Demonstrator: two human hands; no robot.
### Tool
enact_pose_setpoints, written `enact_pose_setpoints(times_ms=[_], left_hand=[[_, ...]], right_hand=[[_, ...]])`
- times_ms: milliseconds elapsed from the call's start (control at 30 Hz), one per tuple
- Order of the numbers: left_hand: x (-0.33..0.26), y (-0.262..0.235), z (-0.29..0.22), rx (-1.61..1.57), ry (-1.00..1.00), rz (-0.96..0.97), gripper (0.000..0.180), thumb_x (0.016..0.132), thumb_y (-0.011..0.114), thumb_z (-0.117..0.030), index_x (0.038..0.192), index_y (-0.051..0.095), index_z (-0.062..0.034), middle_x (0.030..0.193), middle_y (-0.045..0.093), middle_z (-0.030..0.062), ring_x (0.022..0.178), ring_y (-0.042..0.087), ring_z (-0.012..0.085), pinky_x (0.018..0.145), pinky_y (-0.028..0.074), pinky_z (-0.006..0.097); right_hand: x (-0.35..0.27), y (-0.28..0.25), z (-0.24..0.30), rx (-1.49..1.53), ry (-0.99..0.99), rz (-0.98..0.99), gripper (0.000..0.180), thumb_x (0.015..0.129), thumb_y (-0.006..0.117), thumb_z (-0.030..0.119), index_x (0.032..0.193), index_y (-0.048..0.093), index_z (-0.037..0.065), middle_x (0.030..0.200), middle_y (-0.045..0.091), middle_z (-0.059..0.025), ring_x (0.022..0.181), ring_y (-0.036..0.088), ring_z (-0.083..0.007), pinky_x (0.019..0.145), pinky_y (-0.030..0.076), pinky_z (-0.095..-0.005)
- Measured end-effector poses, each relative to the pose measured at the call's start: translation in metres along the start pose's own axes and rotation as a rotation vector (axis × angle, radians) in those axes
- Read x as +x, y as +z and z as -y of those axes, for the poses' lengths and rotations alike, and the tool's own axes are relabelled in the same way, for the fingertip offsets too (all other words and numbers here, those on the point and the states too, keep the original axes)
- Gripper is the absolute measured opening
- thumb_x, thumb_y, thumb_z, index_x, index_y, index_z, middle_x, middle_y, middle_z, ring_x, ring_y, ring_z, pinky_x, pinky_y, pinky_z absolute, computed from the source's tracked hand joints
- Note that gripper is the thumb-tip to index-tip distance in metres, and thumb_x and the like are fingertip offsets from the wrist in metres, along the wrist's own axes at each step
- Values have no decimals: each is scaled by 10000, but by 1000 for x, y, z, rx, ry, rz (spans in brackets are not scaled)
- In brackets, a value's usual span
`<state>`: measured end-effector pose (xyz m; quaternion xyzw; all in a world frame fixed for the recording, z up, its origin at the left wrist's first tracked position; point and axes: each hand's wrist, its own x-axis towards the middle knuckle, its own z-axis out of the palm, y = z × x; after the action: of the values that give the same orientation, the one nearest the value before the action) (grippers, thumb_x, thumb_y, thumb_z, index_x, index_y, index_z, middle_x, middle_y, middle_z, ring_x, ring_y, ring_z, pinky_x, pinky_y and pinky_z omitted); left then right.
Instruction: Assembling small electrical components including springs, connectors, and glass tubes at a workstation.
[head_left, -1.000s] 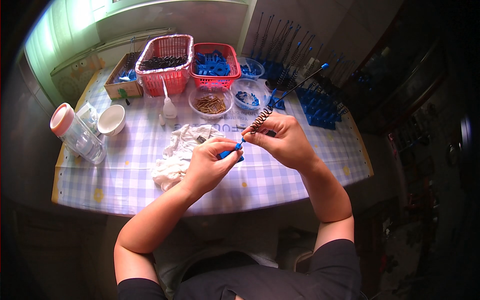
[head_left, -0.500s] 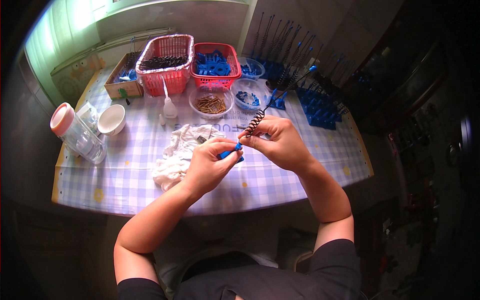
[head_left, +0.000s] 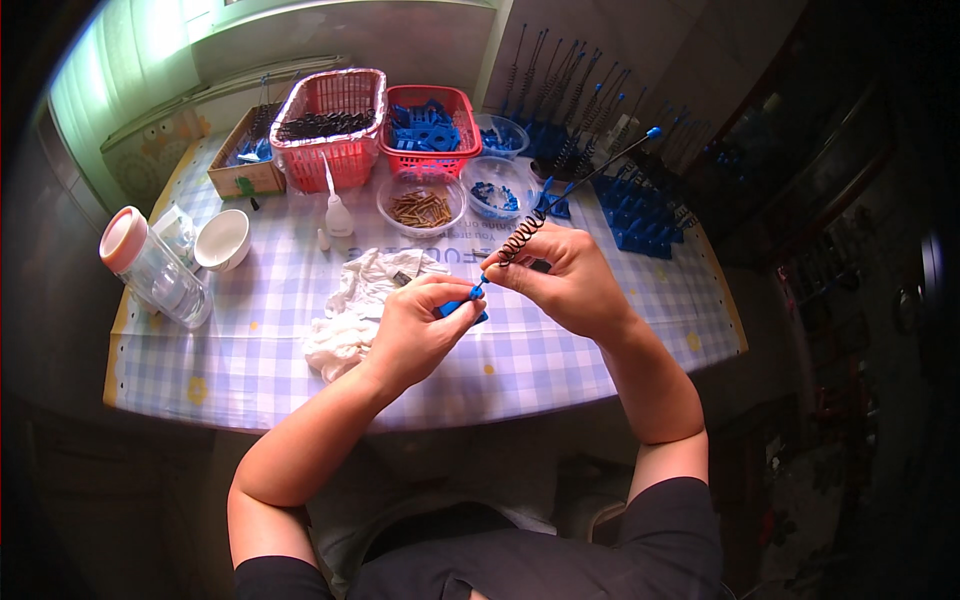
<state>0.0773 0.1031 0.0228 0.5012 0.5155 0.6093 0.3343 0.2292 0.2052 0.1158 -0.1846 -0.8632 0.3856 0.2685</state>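
My left hand [head_left: 425, 325] pinches a small blue plastic base [head_left: 470, 309] between thumb and fingers, above the front middle of the table. In my right hand [head_left: 565, 280] is a black coiled spring rod [head_left: 523, 236], gripped near its lower end. The rod leans up and to the right, with a blue tip [head_left: 654, 132] at its far end. Its lower end has a blue piece [head_left: 485, 279] close to the base; a thin link seems to run between them. Whether the two parts are joined is too small to tell.
Behind my hands stand a bowl of brass-coloured pins [head_left: 421, 210], a bowl of blue pieces [head_left: 493, 198] and red baskets [head_left: 433, 140]. A white cloth [head_left: 345, 340], glue bottle [head_left: 339, 212], white bowl [head_left: 223, 240] and clear bottle [head_left: 160, 275] lie leftward. Finished-looking blue stands [head_left: 640, 220] fill the right back.
My right hand has shifted slightly right and turned, tilting the spring rod farther over to the right. My left hand and the blue base have hardly moved.
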Motion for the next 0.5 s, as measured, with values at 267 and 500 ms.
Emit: enact_pose_setpoints(times_ms=[267, 500], left_hand=[[0, -1, 0, -7, 0, 0, 151, 842, 687, -97, 950, 708, 7, 964, 674, 105, 844, 641, 134, 742, 519, 263], [0, 0, 0, -4, 2, 11, 155, 842, 687, -98, 955, 708, 6, 965, 672, 106, 844, 642, 140, 743, 520, 265]], right_hand=[[0, -2, -3, -58, 23, 1, 142, 794, 755, 145, 895, 739, 46, 795, 677, -73, 752, 615, -131, 688, 471, -271], [-1, 0, 2, -32, 1, 15, 141, 794, 754, 146, 896, 741, 50, 791, 674, -71, 754, 608, -132, 686, 470, -275]])
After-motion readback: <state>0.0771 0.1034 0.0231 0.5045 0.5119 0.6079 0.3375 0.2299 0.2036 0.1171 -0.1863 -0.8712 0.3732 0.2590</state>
